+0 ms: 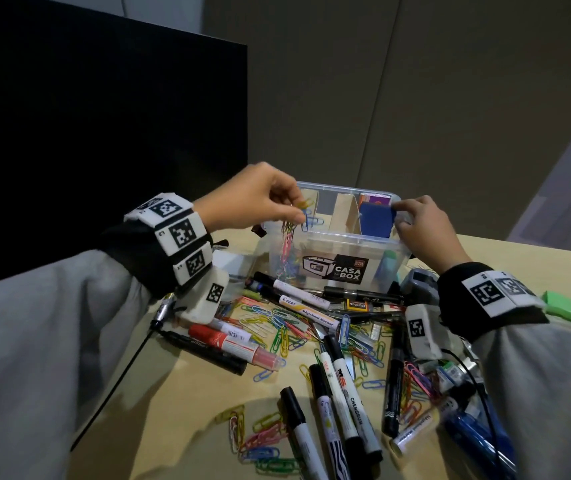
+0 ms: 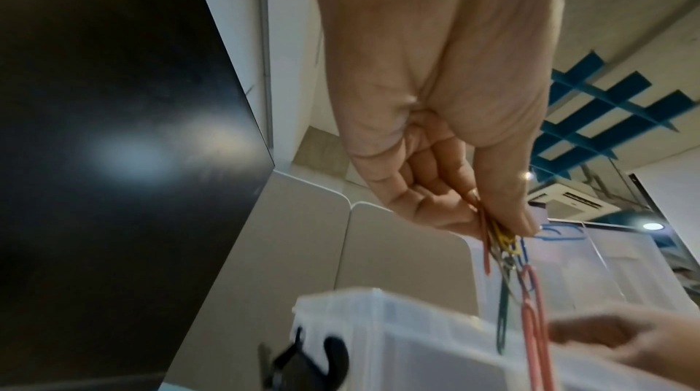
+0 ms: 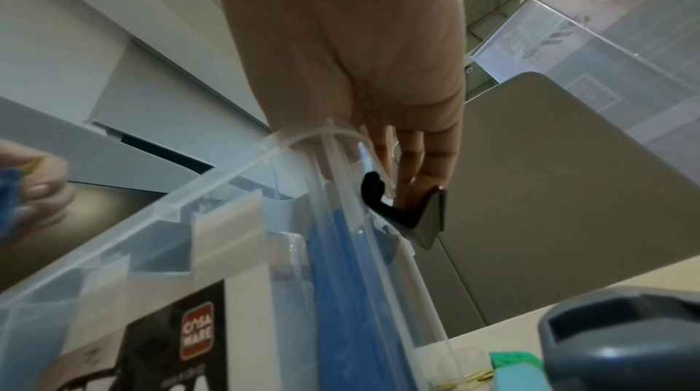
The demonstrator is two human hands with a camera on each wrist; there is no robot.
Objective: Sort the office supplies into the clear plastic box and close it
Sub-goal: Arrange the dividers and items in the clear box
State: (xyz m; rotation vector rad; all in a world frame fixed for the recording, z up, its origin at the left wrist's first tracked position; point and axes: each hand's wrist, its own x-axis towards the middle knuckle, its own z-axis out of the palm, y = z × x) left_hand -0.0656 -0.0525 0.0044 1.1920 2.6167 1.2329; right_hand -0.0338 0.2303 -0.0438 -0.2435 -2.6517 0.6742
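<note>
The clear plastic box (image 1: 332,240) stands open at the far side of the table, split by cardboard dividers (image 1: 342,214). My left hand (image 1: 297,211) hovers over its left compartment and pinches a bunch of coloured paper clips (image 1: 306,216), some dangling into the box. The left wrist view shows the same pinch (image 2: 504,226) with the clips (image 2: 507,247) hanging over the box rim (image 2: 398,337). My right hand (image 1: 401,216) grips the box's right end, thumb by a blue pad (image 1: 375,220). In the right wrist view its fingers (image 3: 413,158) reach down outside the wall (image 3: 227,176) to the black latch (image 3: 382,206).
Markers (image 1: 342,396) and loose paper clips (image 1: 277,327) litter the table (image 1: 190,393) in front of the box. A grey stapler-like tool (image 1: 419,280) and a green eraser (image 1: 569,306) lie at the right. A black panel (image 1: 104,133) stands behind the left arm.
</note>
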